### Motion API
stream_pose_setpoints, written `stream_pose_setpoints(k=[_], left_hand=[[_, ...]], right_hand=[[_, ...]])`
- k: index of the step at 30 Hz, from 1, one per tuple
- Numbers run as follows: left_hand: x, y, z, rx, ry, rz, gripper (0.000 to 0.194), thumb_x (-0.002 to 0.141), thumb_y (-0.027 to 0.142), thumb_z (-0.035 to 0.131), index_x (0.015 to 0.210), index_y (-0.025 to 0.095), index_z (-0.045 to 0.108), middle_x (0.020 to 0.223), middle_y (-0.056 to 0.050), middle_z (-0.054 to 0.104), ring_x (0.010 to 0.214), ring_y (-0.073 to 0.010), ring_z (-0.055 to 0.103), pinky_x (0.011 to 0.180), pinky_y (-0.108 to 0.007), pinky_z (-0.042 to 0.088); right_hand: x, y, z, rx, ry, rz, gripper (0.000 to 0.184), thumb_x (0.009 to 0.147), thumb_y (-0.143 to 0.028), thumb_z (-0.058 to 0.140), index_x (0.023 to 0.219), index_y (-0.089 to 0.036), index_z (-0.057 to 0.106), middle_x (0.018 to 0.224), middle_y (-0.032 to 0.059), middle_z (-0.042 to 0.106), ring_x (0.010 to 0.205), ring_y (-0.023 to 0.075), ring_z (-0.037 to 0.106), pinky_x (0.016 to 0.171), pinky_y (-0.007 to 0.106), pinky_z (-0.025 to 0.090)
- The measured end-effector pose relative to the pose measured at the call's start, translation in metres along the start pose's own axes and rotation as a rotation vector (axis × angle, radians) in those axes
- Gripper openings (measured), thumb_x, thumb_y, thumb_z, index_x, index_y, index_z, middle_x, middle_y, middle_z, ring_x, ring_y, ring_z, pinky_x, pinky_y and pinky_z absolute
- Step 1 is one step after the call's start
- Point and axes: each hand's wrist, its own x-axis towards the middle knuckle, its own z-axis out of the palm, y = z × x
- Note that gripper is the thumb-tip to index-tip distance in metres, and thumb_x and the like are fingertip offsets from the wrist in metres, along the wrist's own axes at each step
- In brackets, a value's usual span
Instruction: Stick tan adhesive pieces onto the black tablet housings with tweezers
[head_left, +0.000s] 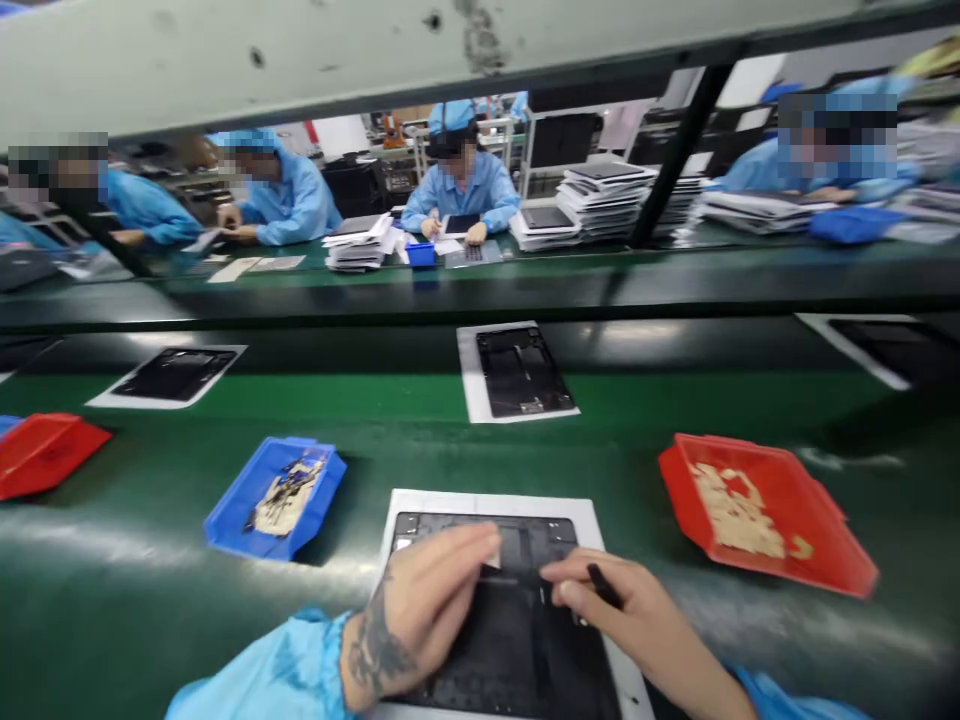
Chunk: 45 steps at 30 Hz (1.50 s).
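Both hands work at the black rectangular panel (525, 640): my left (424, 600) lies over it, fingers extended, grip undetermined; my right (604, 598), at its right side, grips a slim black tool (604, 586). A white sheet (585, 512) underlies the panel. Beyond its left side: blue plastic bin (223, 530); beyond its right: red plastic bin (832, 545), both containing beige scraps. Farther, past its top edge: another black panel (514, 380).
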Motion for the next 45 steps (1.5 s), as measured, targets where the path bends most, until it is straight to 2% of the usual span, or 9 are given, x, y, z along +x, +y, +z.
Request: stream_pose_setpoints(k=[3, 7, 10, 13, 17, 31, 35, 41, 45], left_hand=[[0.021, 0.02, 0.033, -0.163, -0.124, 0.069, 0.057, 0.086, 0.0, 0.041, 0.141, 0.013, 0.036, 0.137, -0.012, 0.051, 0.126, -0.0159, 0.048, 0.106, -0.024, 0.041], [0.049, 0.031, 0.054, -0.344, -0.197, 0.062, 0.059, 0.086, 0.003, 0.043, 0.142, 0.019, 0.035, 0.14, -0.01, 0.047, 0.129, -0.0184, 0.045, 0.109, -0.028, 0.038], [0.075, 0.033, 0.067, -0.617, -0.161, -0.225, 0.042, 0.09, 0.015, 0.051, 0.131, 0.025, 0.05, 0.133, -0.009, 0.051, 0.117, -0.0198, 0.055, 0.099, -0.029, 0.047], [0.102, 0.034, 0.084, -0.857, -0.172, -0.527, 0.014, 0.087, 0.027, 0.061, 0.097, 0.02, 0.066, 0.1, -0.005, 0.062, 0.085, -0.0141, 0.063, 0.076, -0.022, 0.052], [0.13, 0.036, 0.107, -1.037, -0.286, -0.691, 0.016, 0.079, 0.031, 0.07, 0.083, 0.016, 0.067, 0.075, -0.002, 0.064, 0.069, -0.0105, 0.059, 0.067, -0.019, 0.048], [0.173, 0.056, 0.158, -1.154, -0.359, -0.703, 0.017, 0.077, 0.028, 0.073, 0.082, 0.014, 0.065, 0.067, -0.001, 0.063, 0.065, -0.0101, 0.058, 0.065, -0.02, 0.047], [0.178, 0.06, 0.164, -1.248, -0.371, -0.755, 0.019, 0.076, 0.026, 0.074, 0.083, 0.013, 0.061, 0.066, -0.002, 0.064, 0.063, -0.0098, 0.059, 0.064, -0.02, 0.047], [0.181, 0.065, 0.167, -1.309, -0.418, -0.781, 0.018, 0.075, 0.024, 0.075, 0.077, 0.013, 0.06, 0.066, 0.0, 0.061, 0.062, -0.008, 0.056, 0.062, -0.018, 0.045], [0.18, 0.066, 0.167, -1.317, -0.47, -0.81, 0.017, 0.075, 0.023, 0.074, 0.075, 0.013, 0.06, 0.066, -0.001, 0.061, 0.062, -0.0085, 0.054, 0.061, -0.019, 0.043]], right_hand=[[-0.006, -0.004, -0.001, 0.273, -0.038, 0.044, 0.033, 0.081, -0.046, 0.064, 0.093, -0.015, 0.068, 0.083, 0.0045, 0.066, 0.083, 0.019, 0.061, 0.079, 0.03, 0.048], [-0.019, -0.001, -0.019, 0.443, 0.051, 0.073, 0.03, 0.083, -0.043, 0.065, 0.077, -0.014, 0.062, 0.073, 0.0012, 0.061, 0.071, 0.0136, 0.056, 0.07, 0.025, 0.046], [-0.03, 0.002, -0.04, 0.302, 0.186, -0.002, 0.03, 0.09, -0.04, 0.056, 0.076, -0.014, 0.063, 0.076, 0.0021, 0.061, 0.074, 0.0135, 0.056, 0.072, 0.025, 0.044], [-0.04, 0.006, -0.06, 0.132, 0.242, -0.022, 0.029, 0.092, -0.037, 0.053, 0.079, -0.015, 0.066, 0.08, 0.003, 0.062, 0.076, 0.014, 0.057, 0.071, 0.025, 0.044], [-0.05, 0.015, -0.079, 0.029, 0.314, -0.028, 0.025, 0.091, -0.034, 0.055, 0.08, -0.017, 0.069, 0.081, 0.0029, 0.066, 0.074, 0.0137, 0.059, 0.069, 0.025, 0.044], [-0.066, 0.039, -0.12, 0.068, 0.513, -0.178, 0.016, 0.09, -0.026, 0.058, 0.083, -0.018, 0.071, 0.082, 0.0025, 0.068, 0.076, 0.0135, 0.062, 0.071, 0.026, 0.049], [-0.069, 0.041, -0.126, 0.023, 0.624, -0.22, 0.014, 0.086, -0.025, 0.063, 0.077, -0.017, 0.068, 0.075, 0.0022, 0.063, 0.067, 0.0121, 0.058, 0.061, 0.025, 0.047], [-0.07, 0.045, -0.128, -0.023, 0.543, -0.394, 0.008, 0.088, -0.016, 0.061, 0.085, -0.019, 0.068, 0.08, 0.0016, 0.064, 0.071, 0.0103, 0.06, 0.064, 0.021, 0.049], [-0.07, 0.049, -0.128, -0.135, 0.58, -0.379, 0.012, 0.087, -0.013, 0.058, 0.082, -0.018, 0.067, 0.078, 0.0024, 0.062, 0.068, 0.0106, 0.059, 0.062, 0.022, 0.05]])
